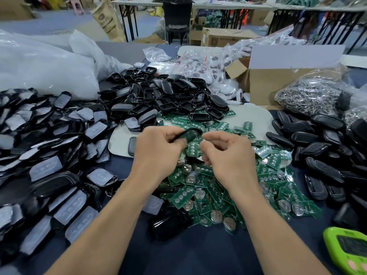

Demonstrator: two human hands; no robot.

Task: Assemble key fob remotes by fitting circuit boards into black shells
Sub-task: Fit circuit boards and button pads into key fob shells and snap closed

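Above the near-centre heap of green circuit boards (218,187), the left hand (156,149) pinches a black shell (191,133) tilted towards the right hand (228,153), whose fingers close on a circuit board (193,149) just below it, seemingly to line the two up for fitting

free: bare cloth (198,255) near edge | blocked: board pile (218,187) centre, shell heaps (164,96) around
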